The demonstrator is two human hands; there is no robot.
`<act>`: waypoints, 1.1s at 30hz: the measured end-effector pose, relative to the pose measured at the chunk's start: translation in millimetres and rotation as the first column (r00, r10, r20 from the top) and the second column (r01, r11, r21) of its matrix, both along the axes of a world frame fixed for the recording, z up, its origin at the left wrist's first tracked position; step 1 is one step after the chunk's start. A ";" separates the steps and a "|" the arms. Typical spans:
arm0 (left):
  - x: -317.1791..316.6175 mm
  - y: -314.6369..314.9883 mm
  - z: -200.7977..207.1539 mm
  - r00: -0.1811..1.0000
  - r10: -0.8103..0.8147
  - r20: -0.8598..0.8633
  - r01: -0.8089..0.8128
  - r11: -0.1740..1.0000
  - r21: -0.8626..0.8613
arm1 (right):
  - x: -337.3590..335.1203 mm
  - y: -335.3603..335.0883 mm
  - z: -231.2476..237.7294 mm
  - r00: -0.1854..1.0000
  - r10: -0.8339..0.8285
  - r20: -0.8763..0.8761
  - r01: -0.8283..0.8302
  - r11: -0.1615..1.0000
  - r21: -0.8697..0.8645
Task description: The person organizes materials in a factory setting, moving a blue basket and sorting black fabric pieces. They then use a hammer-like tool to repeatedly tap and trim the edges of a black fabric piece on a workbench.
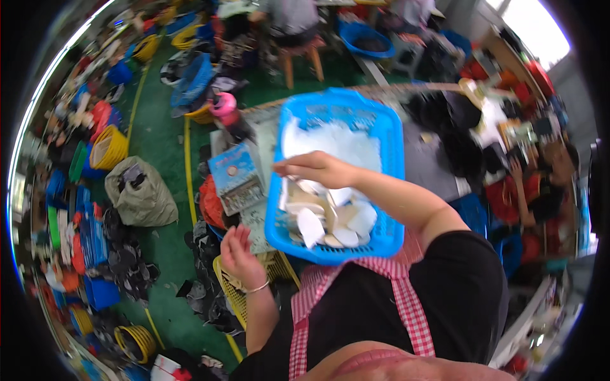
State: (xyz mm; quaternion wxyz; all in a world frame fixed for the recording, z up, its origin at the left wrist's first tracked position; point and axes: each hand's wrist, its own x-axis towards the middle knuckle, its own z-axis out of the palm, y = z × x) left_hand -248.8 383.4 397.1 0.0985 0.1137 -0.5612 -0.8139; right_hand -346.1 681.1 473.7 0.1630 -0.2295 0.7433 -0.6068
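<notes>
I see a heap of flat white and cream pieces (pixel 311 225) in the near part of a blue basket (pixel 397 127). The basket's walls look handy for keeping loose bits from sliding away. More white stuff lies at its far end, too blurry to name. The basket is right by the person's tummy, maybe so it is easy to reach.

The two hands are apart. The right hand (pixel 321 168) is over the pieces, fingers close together; I cannot tell if it pinches anything. The left hand (pixel 244 257) is up beside the basket, fingers a bit bent, with nothing in it. A yellow basket (pixel 238 308) sits below that hand.

On the tabletop (pixel 429 166), left of the blue basket, are a blue box (pixel 232 168) and a pink-topped bottle (pixel 223 105), perhaps put there to be out of the way. Farther left, a big sack (pixel 143 200) sits on the green floor (pixel 162 136).
</notes>
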 end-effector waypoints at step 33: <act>149.2 151.2 79.6 0.845 -0.253 -0.472 0.313 0.948 0.051 | 257.6 -56.4 -10.2 0.841 -0.196 -0.505 0.034 0.949 -0.312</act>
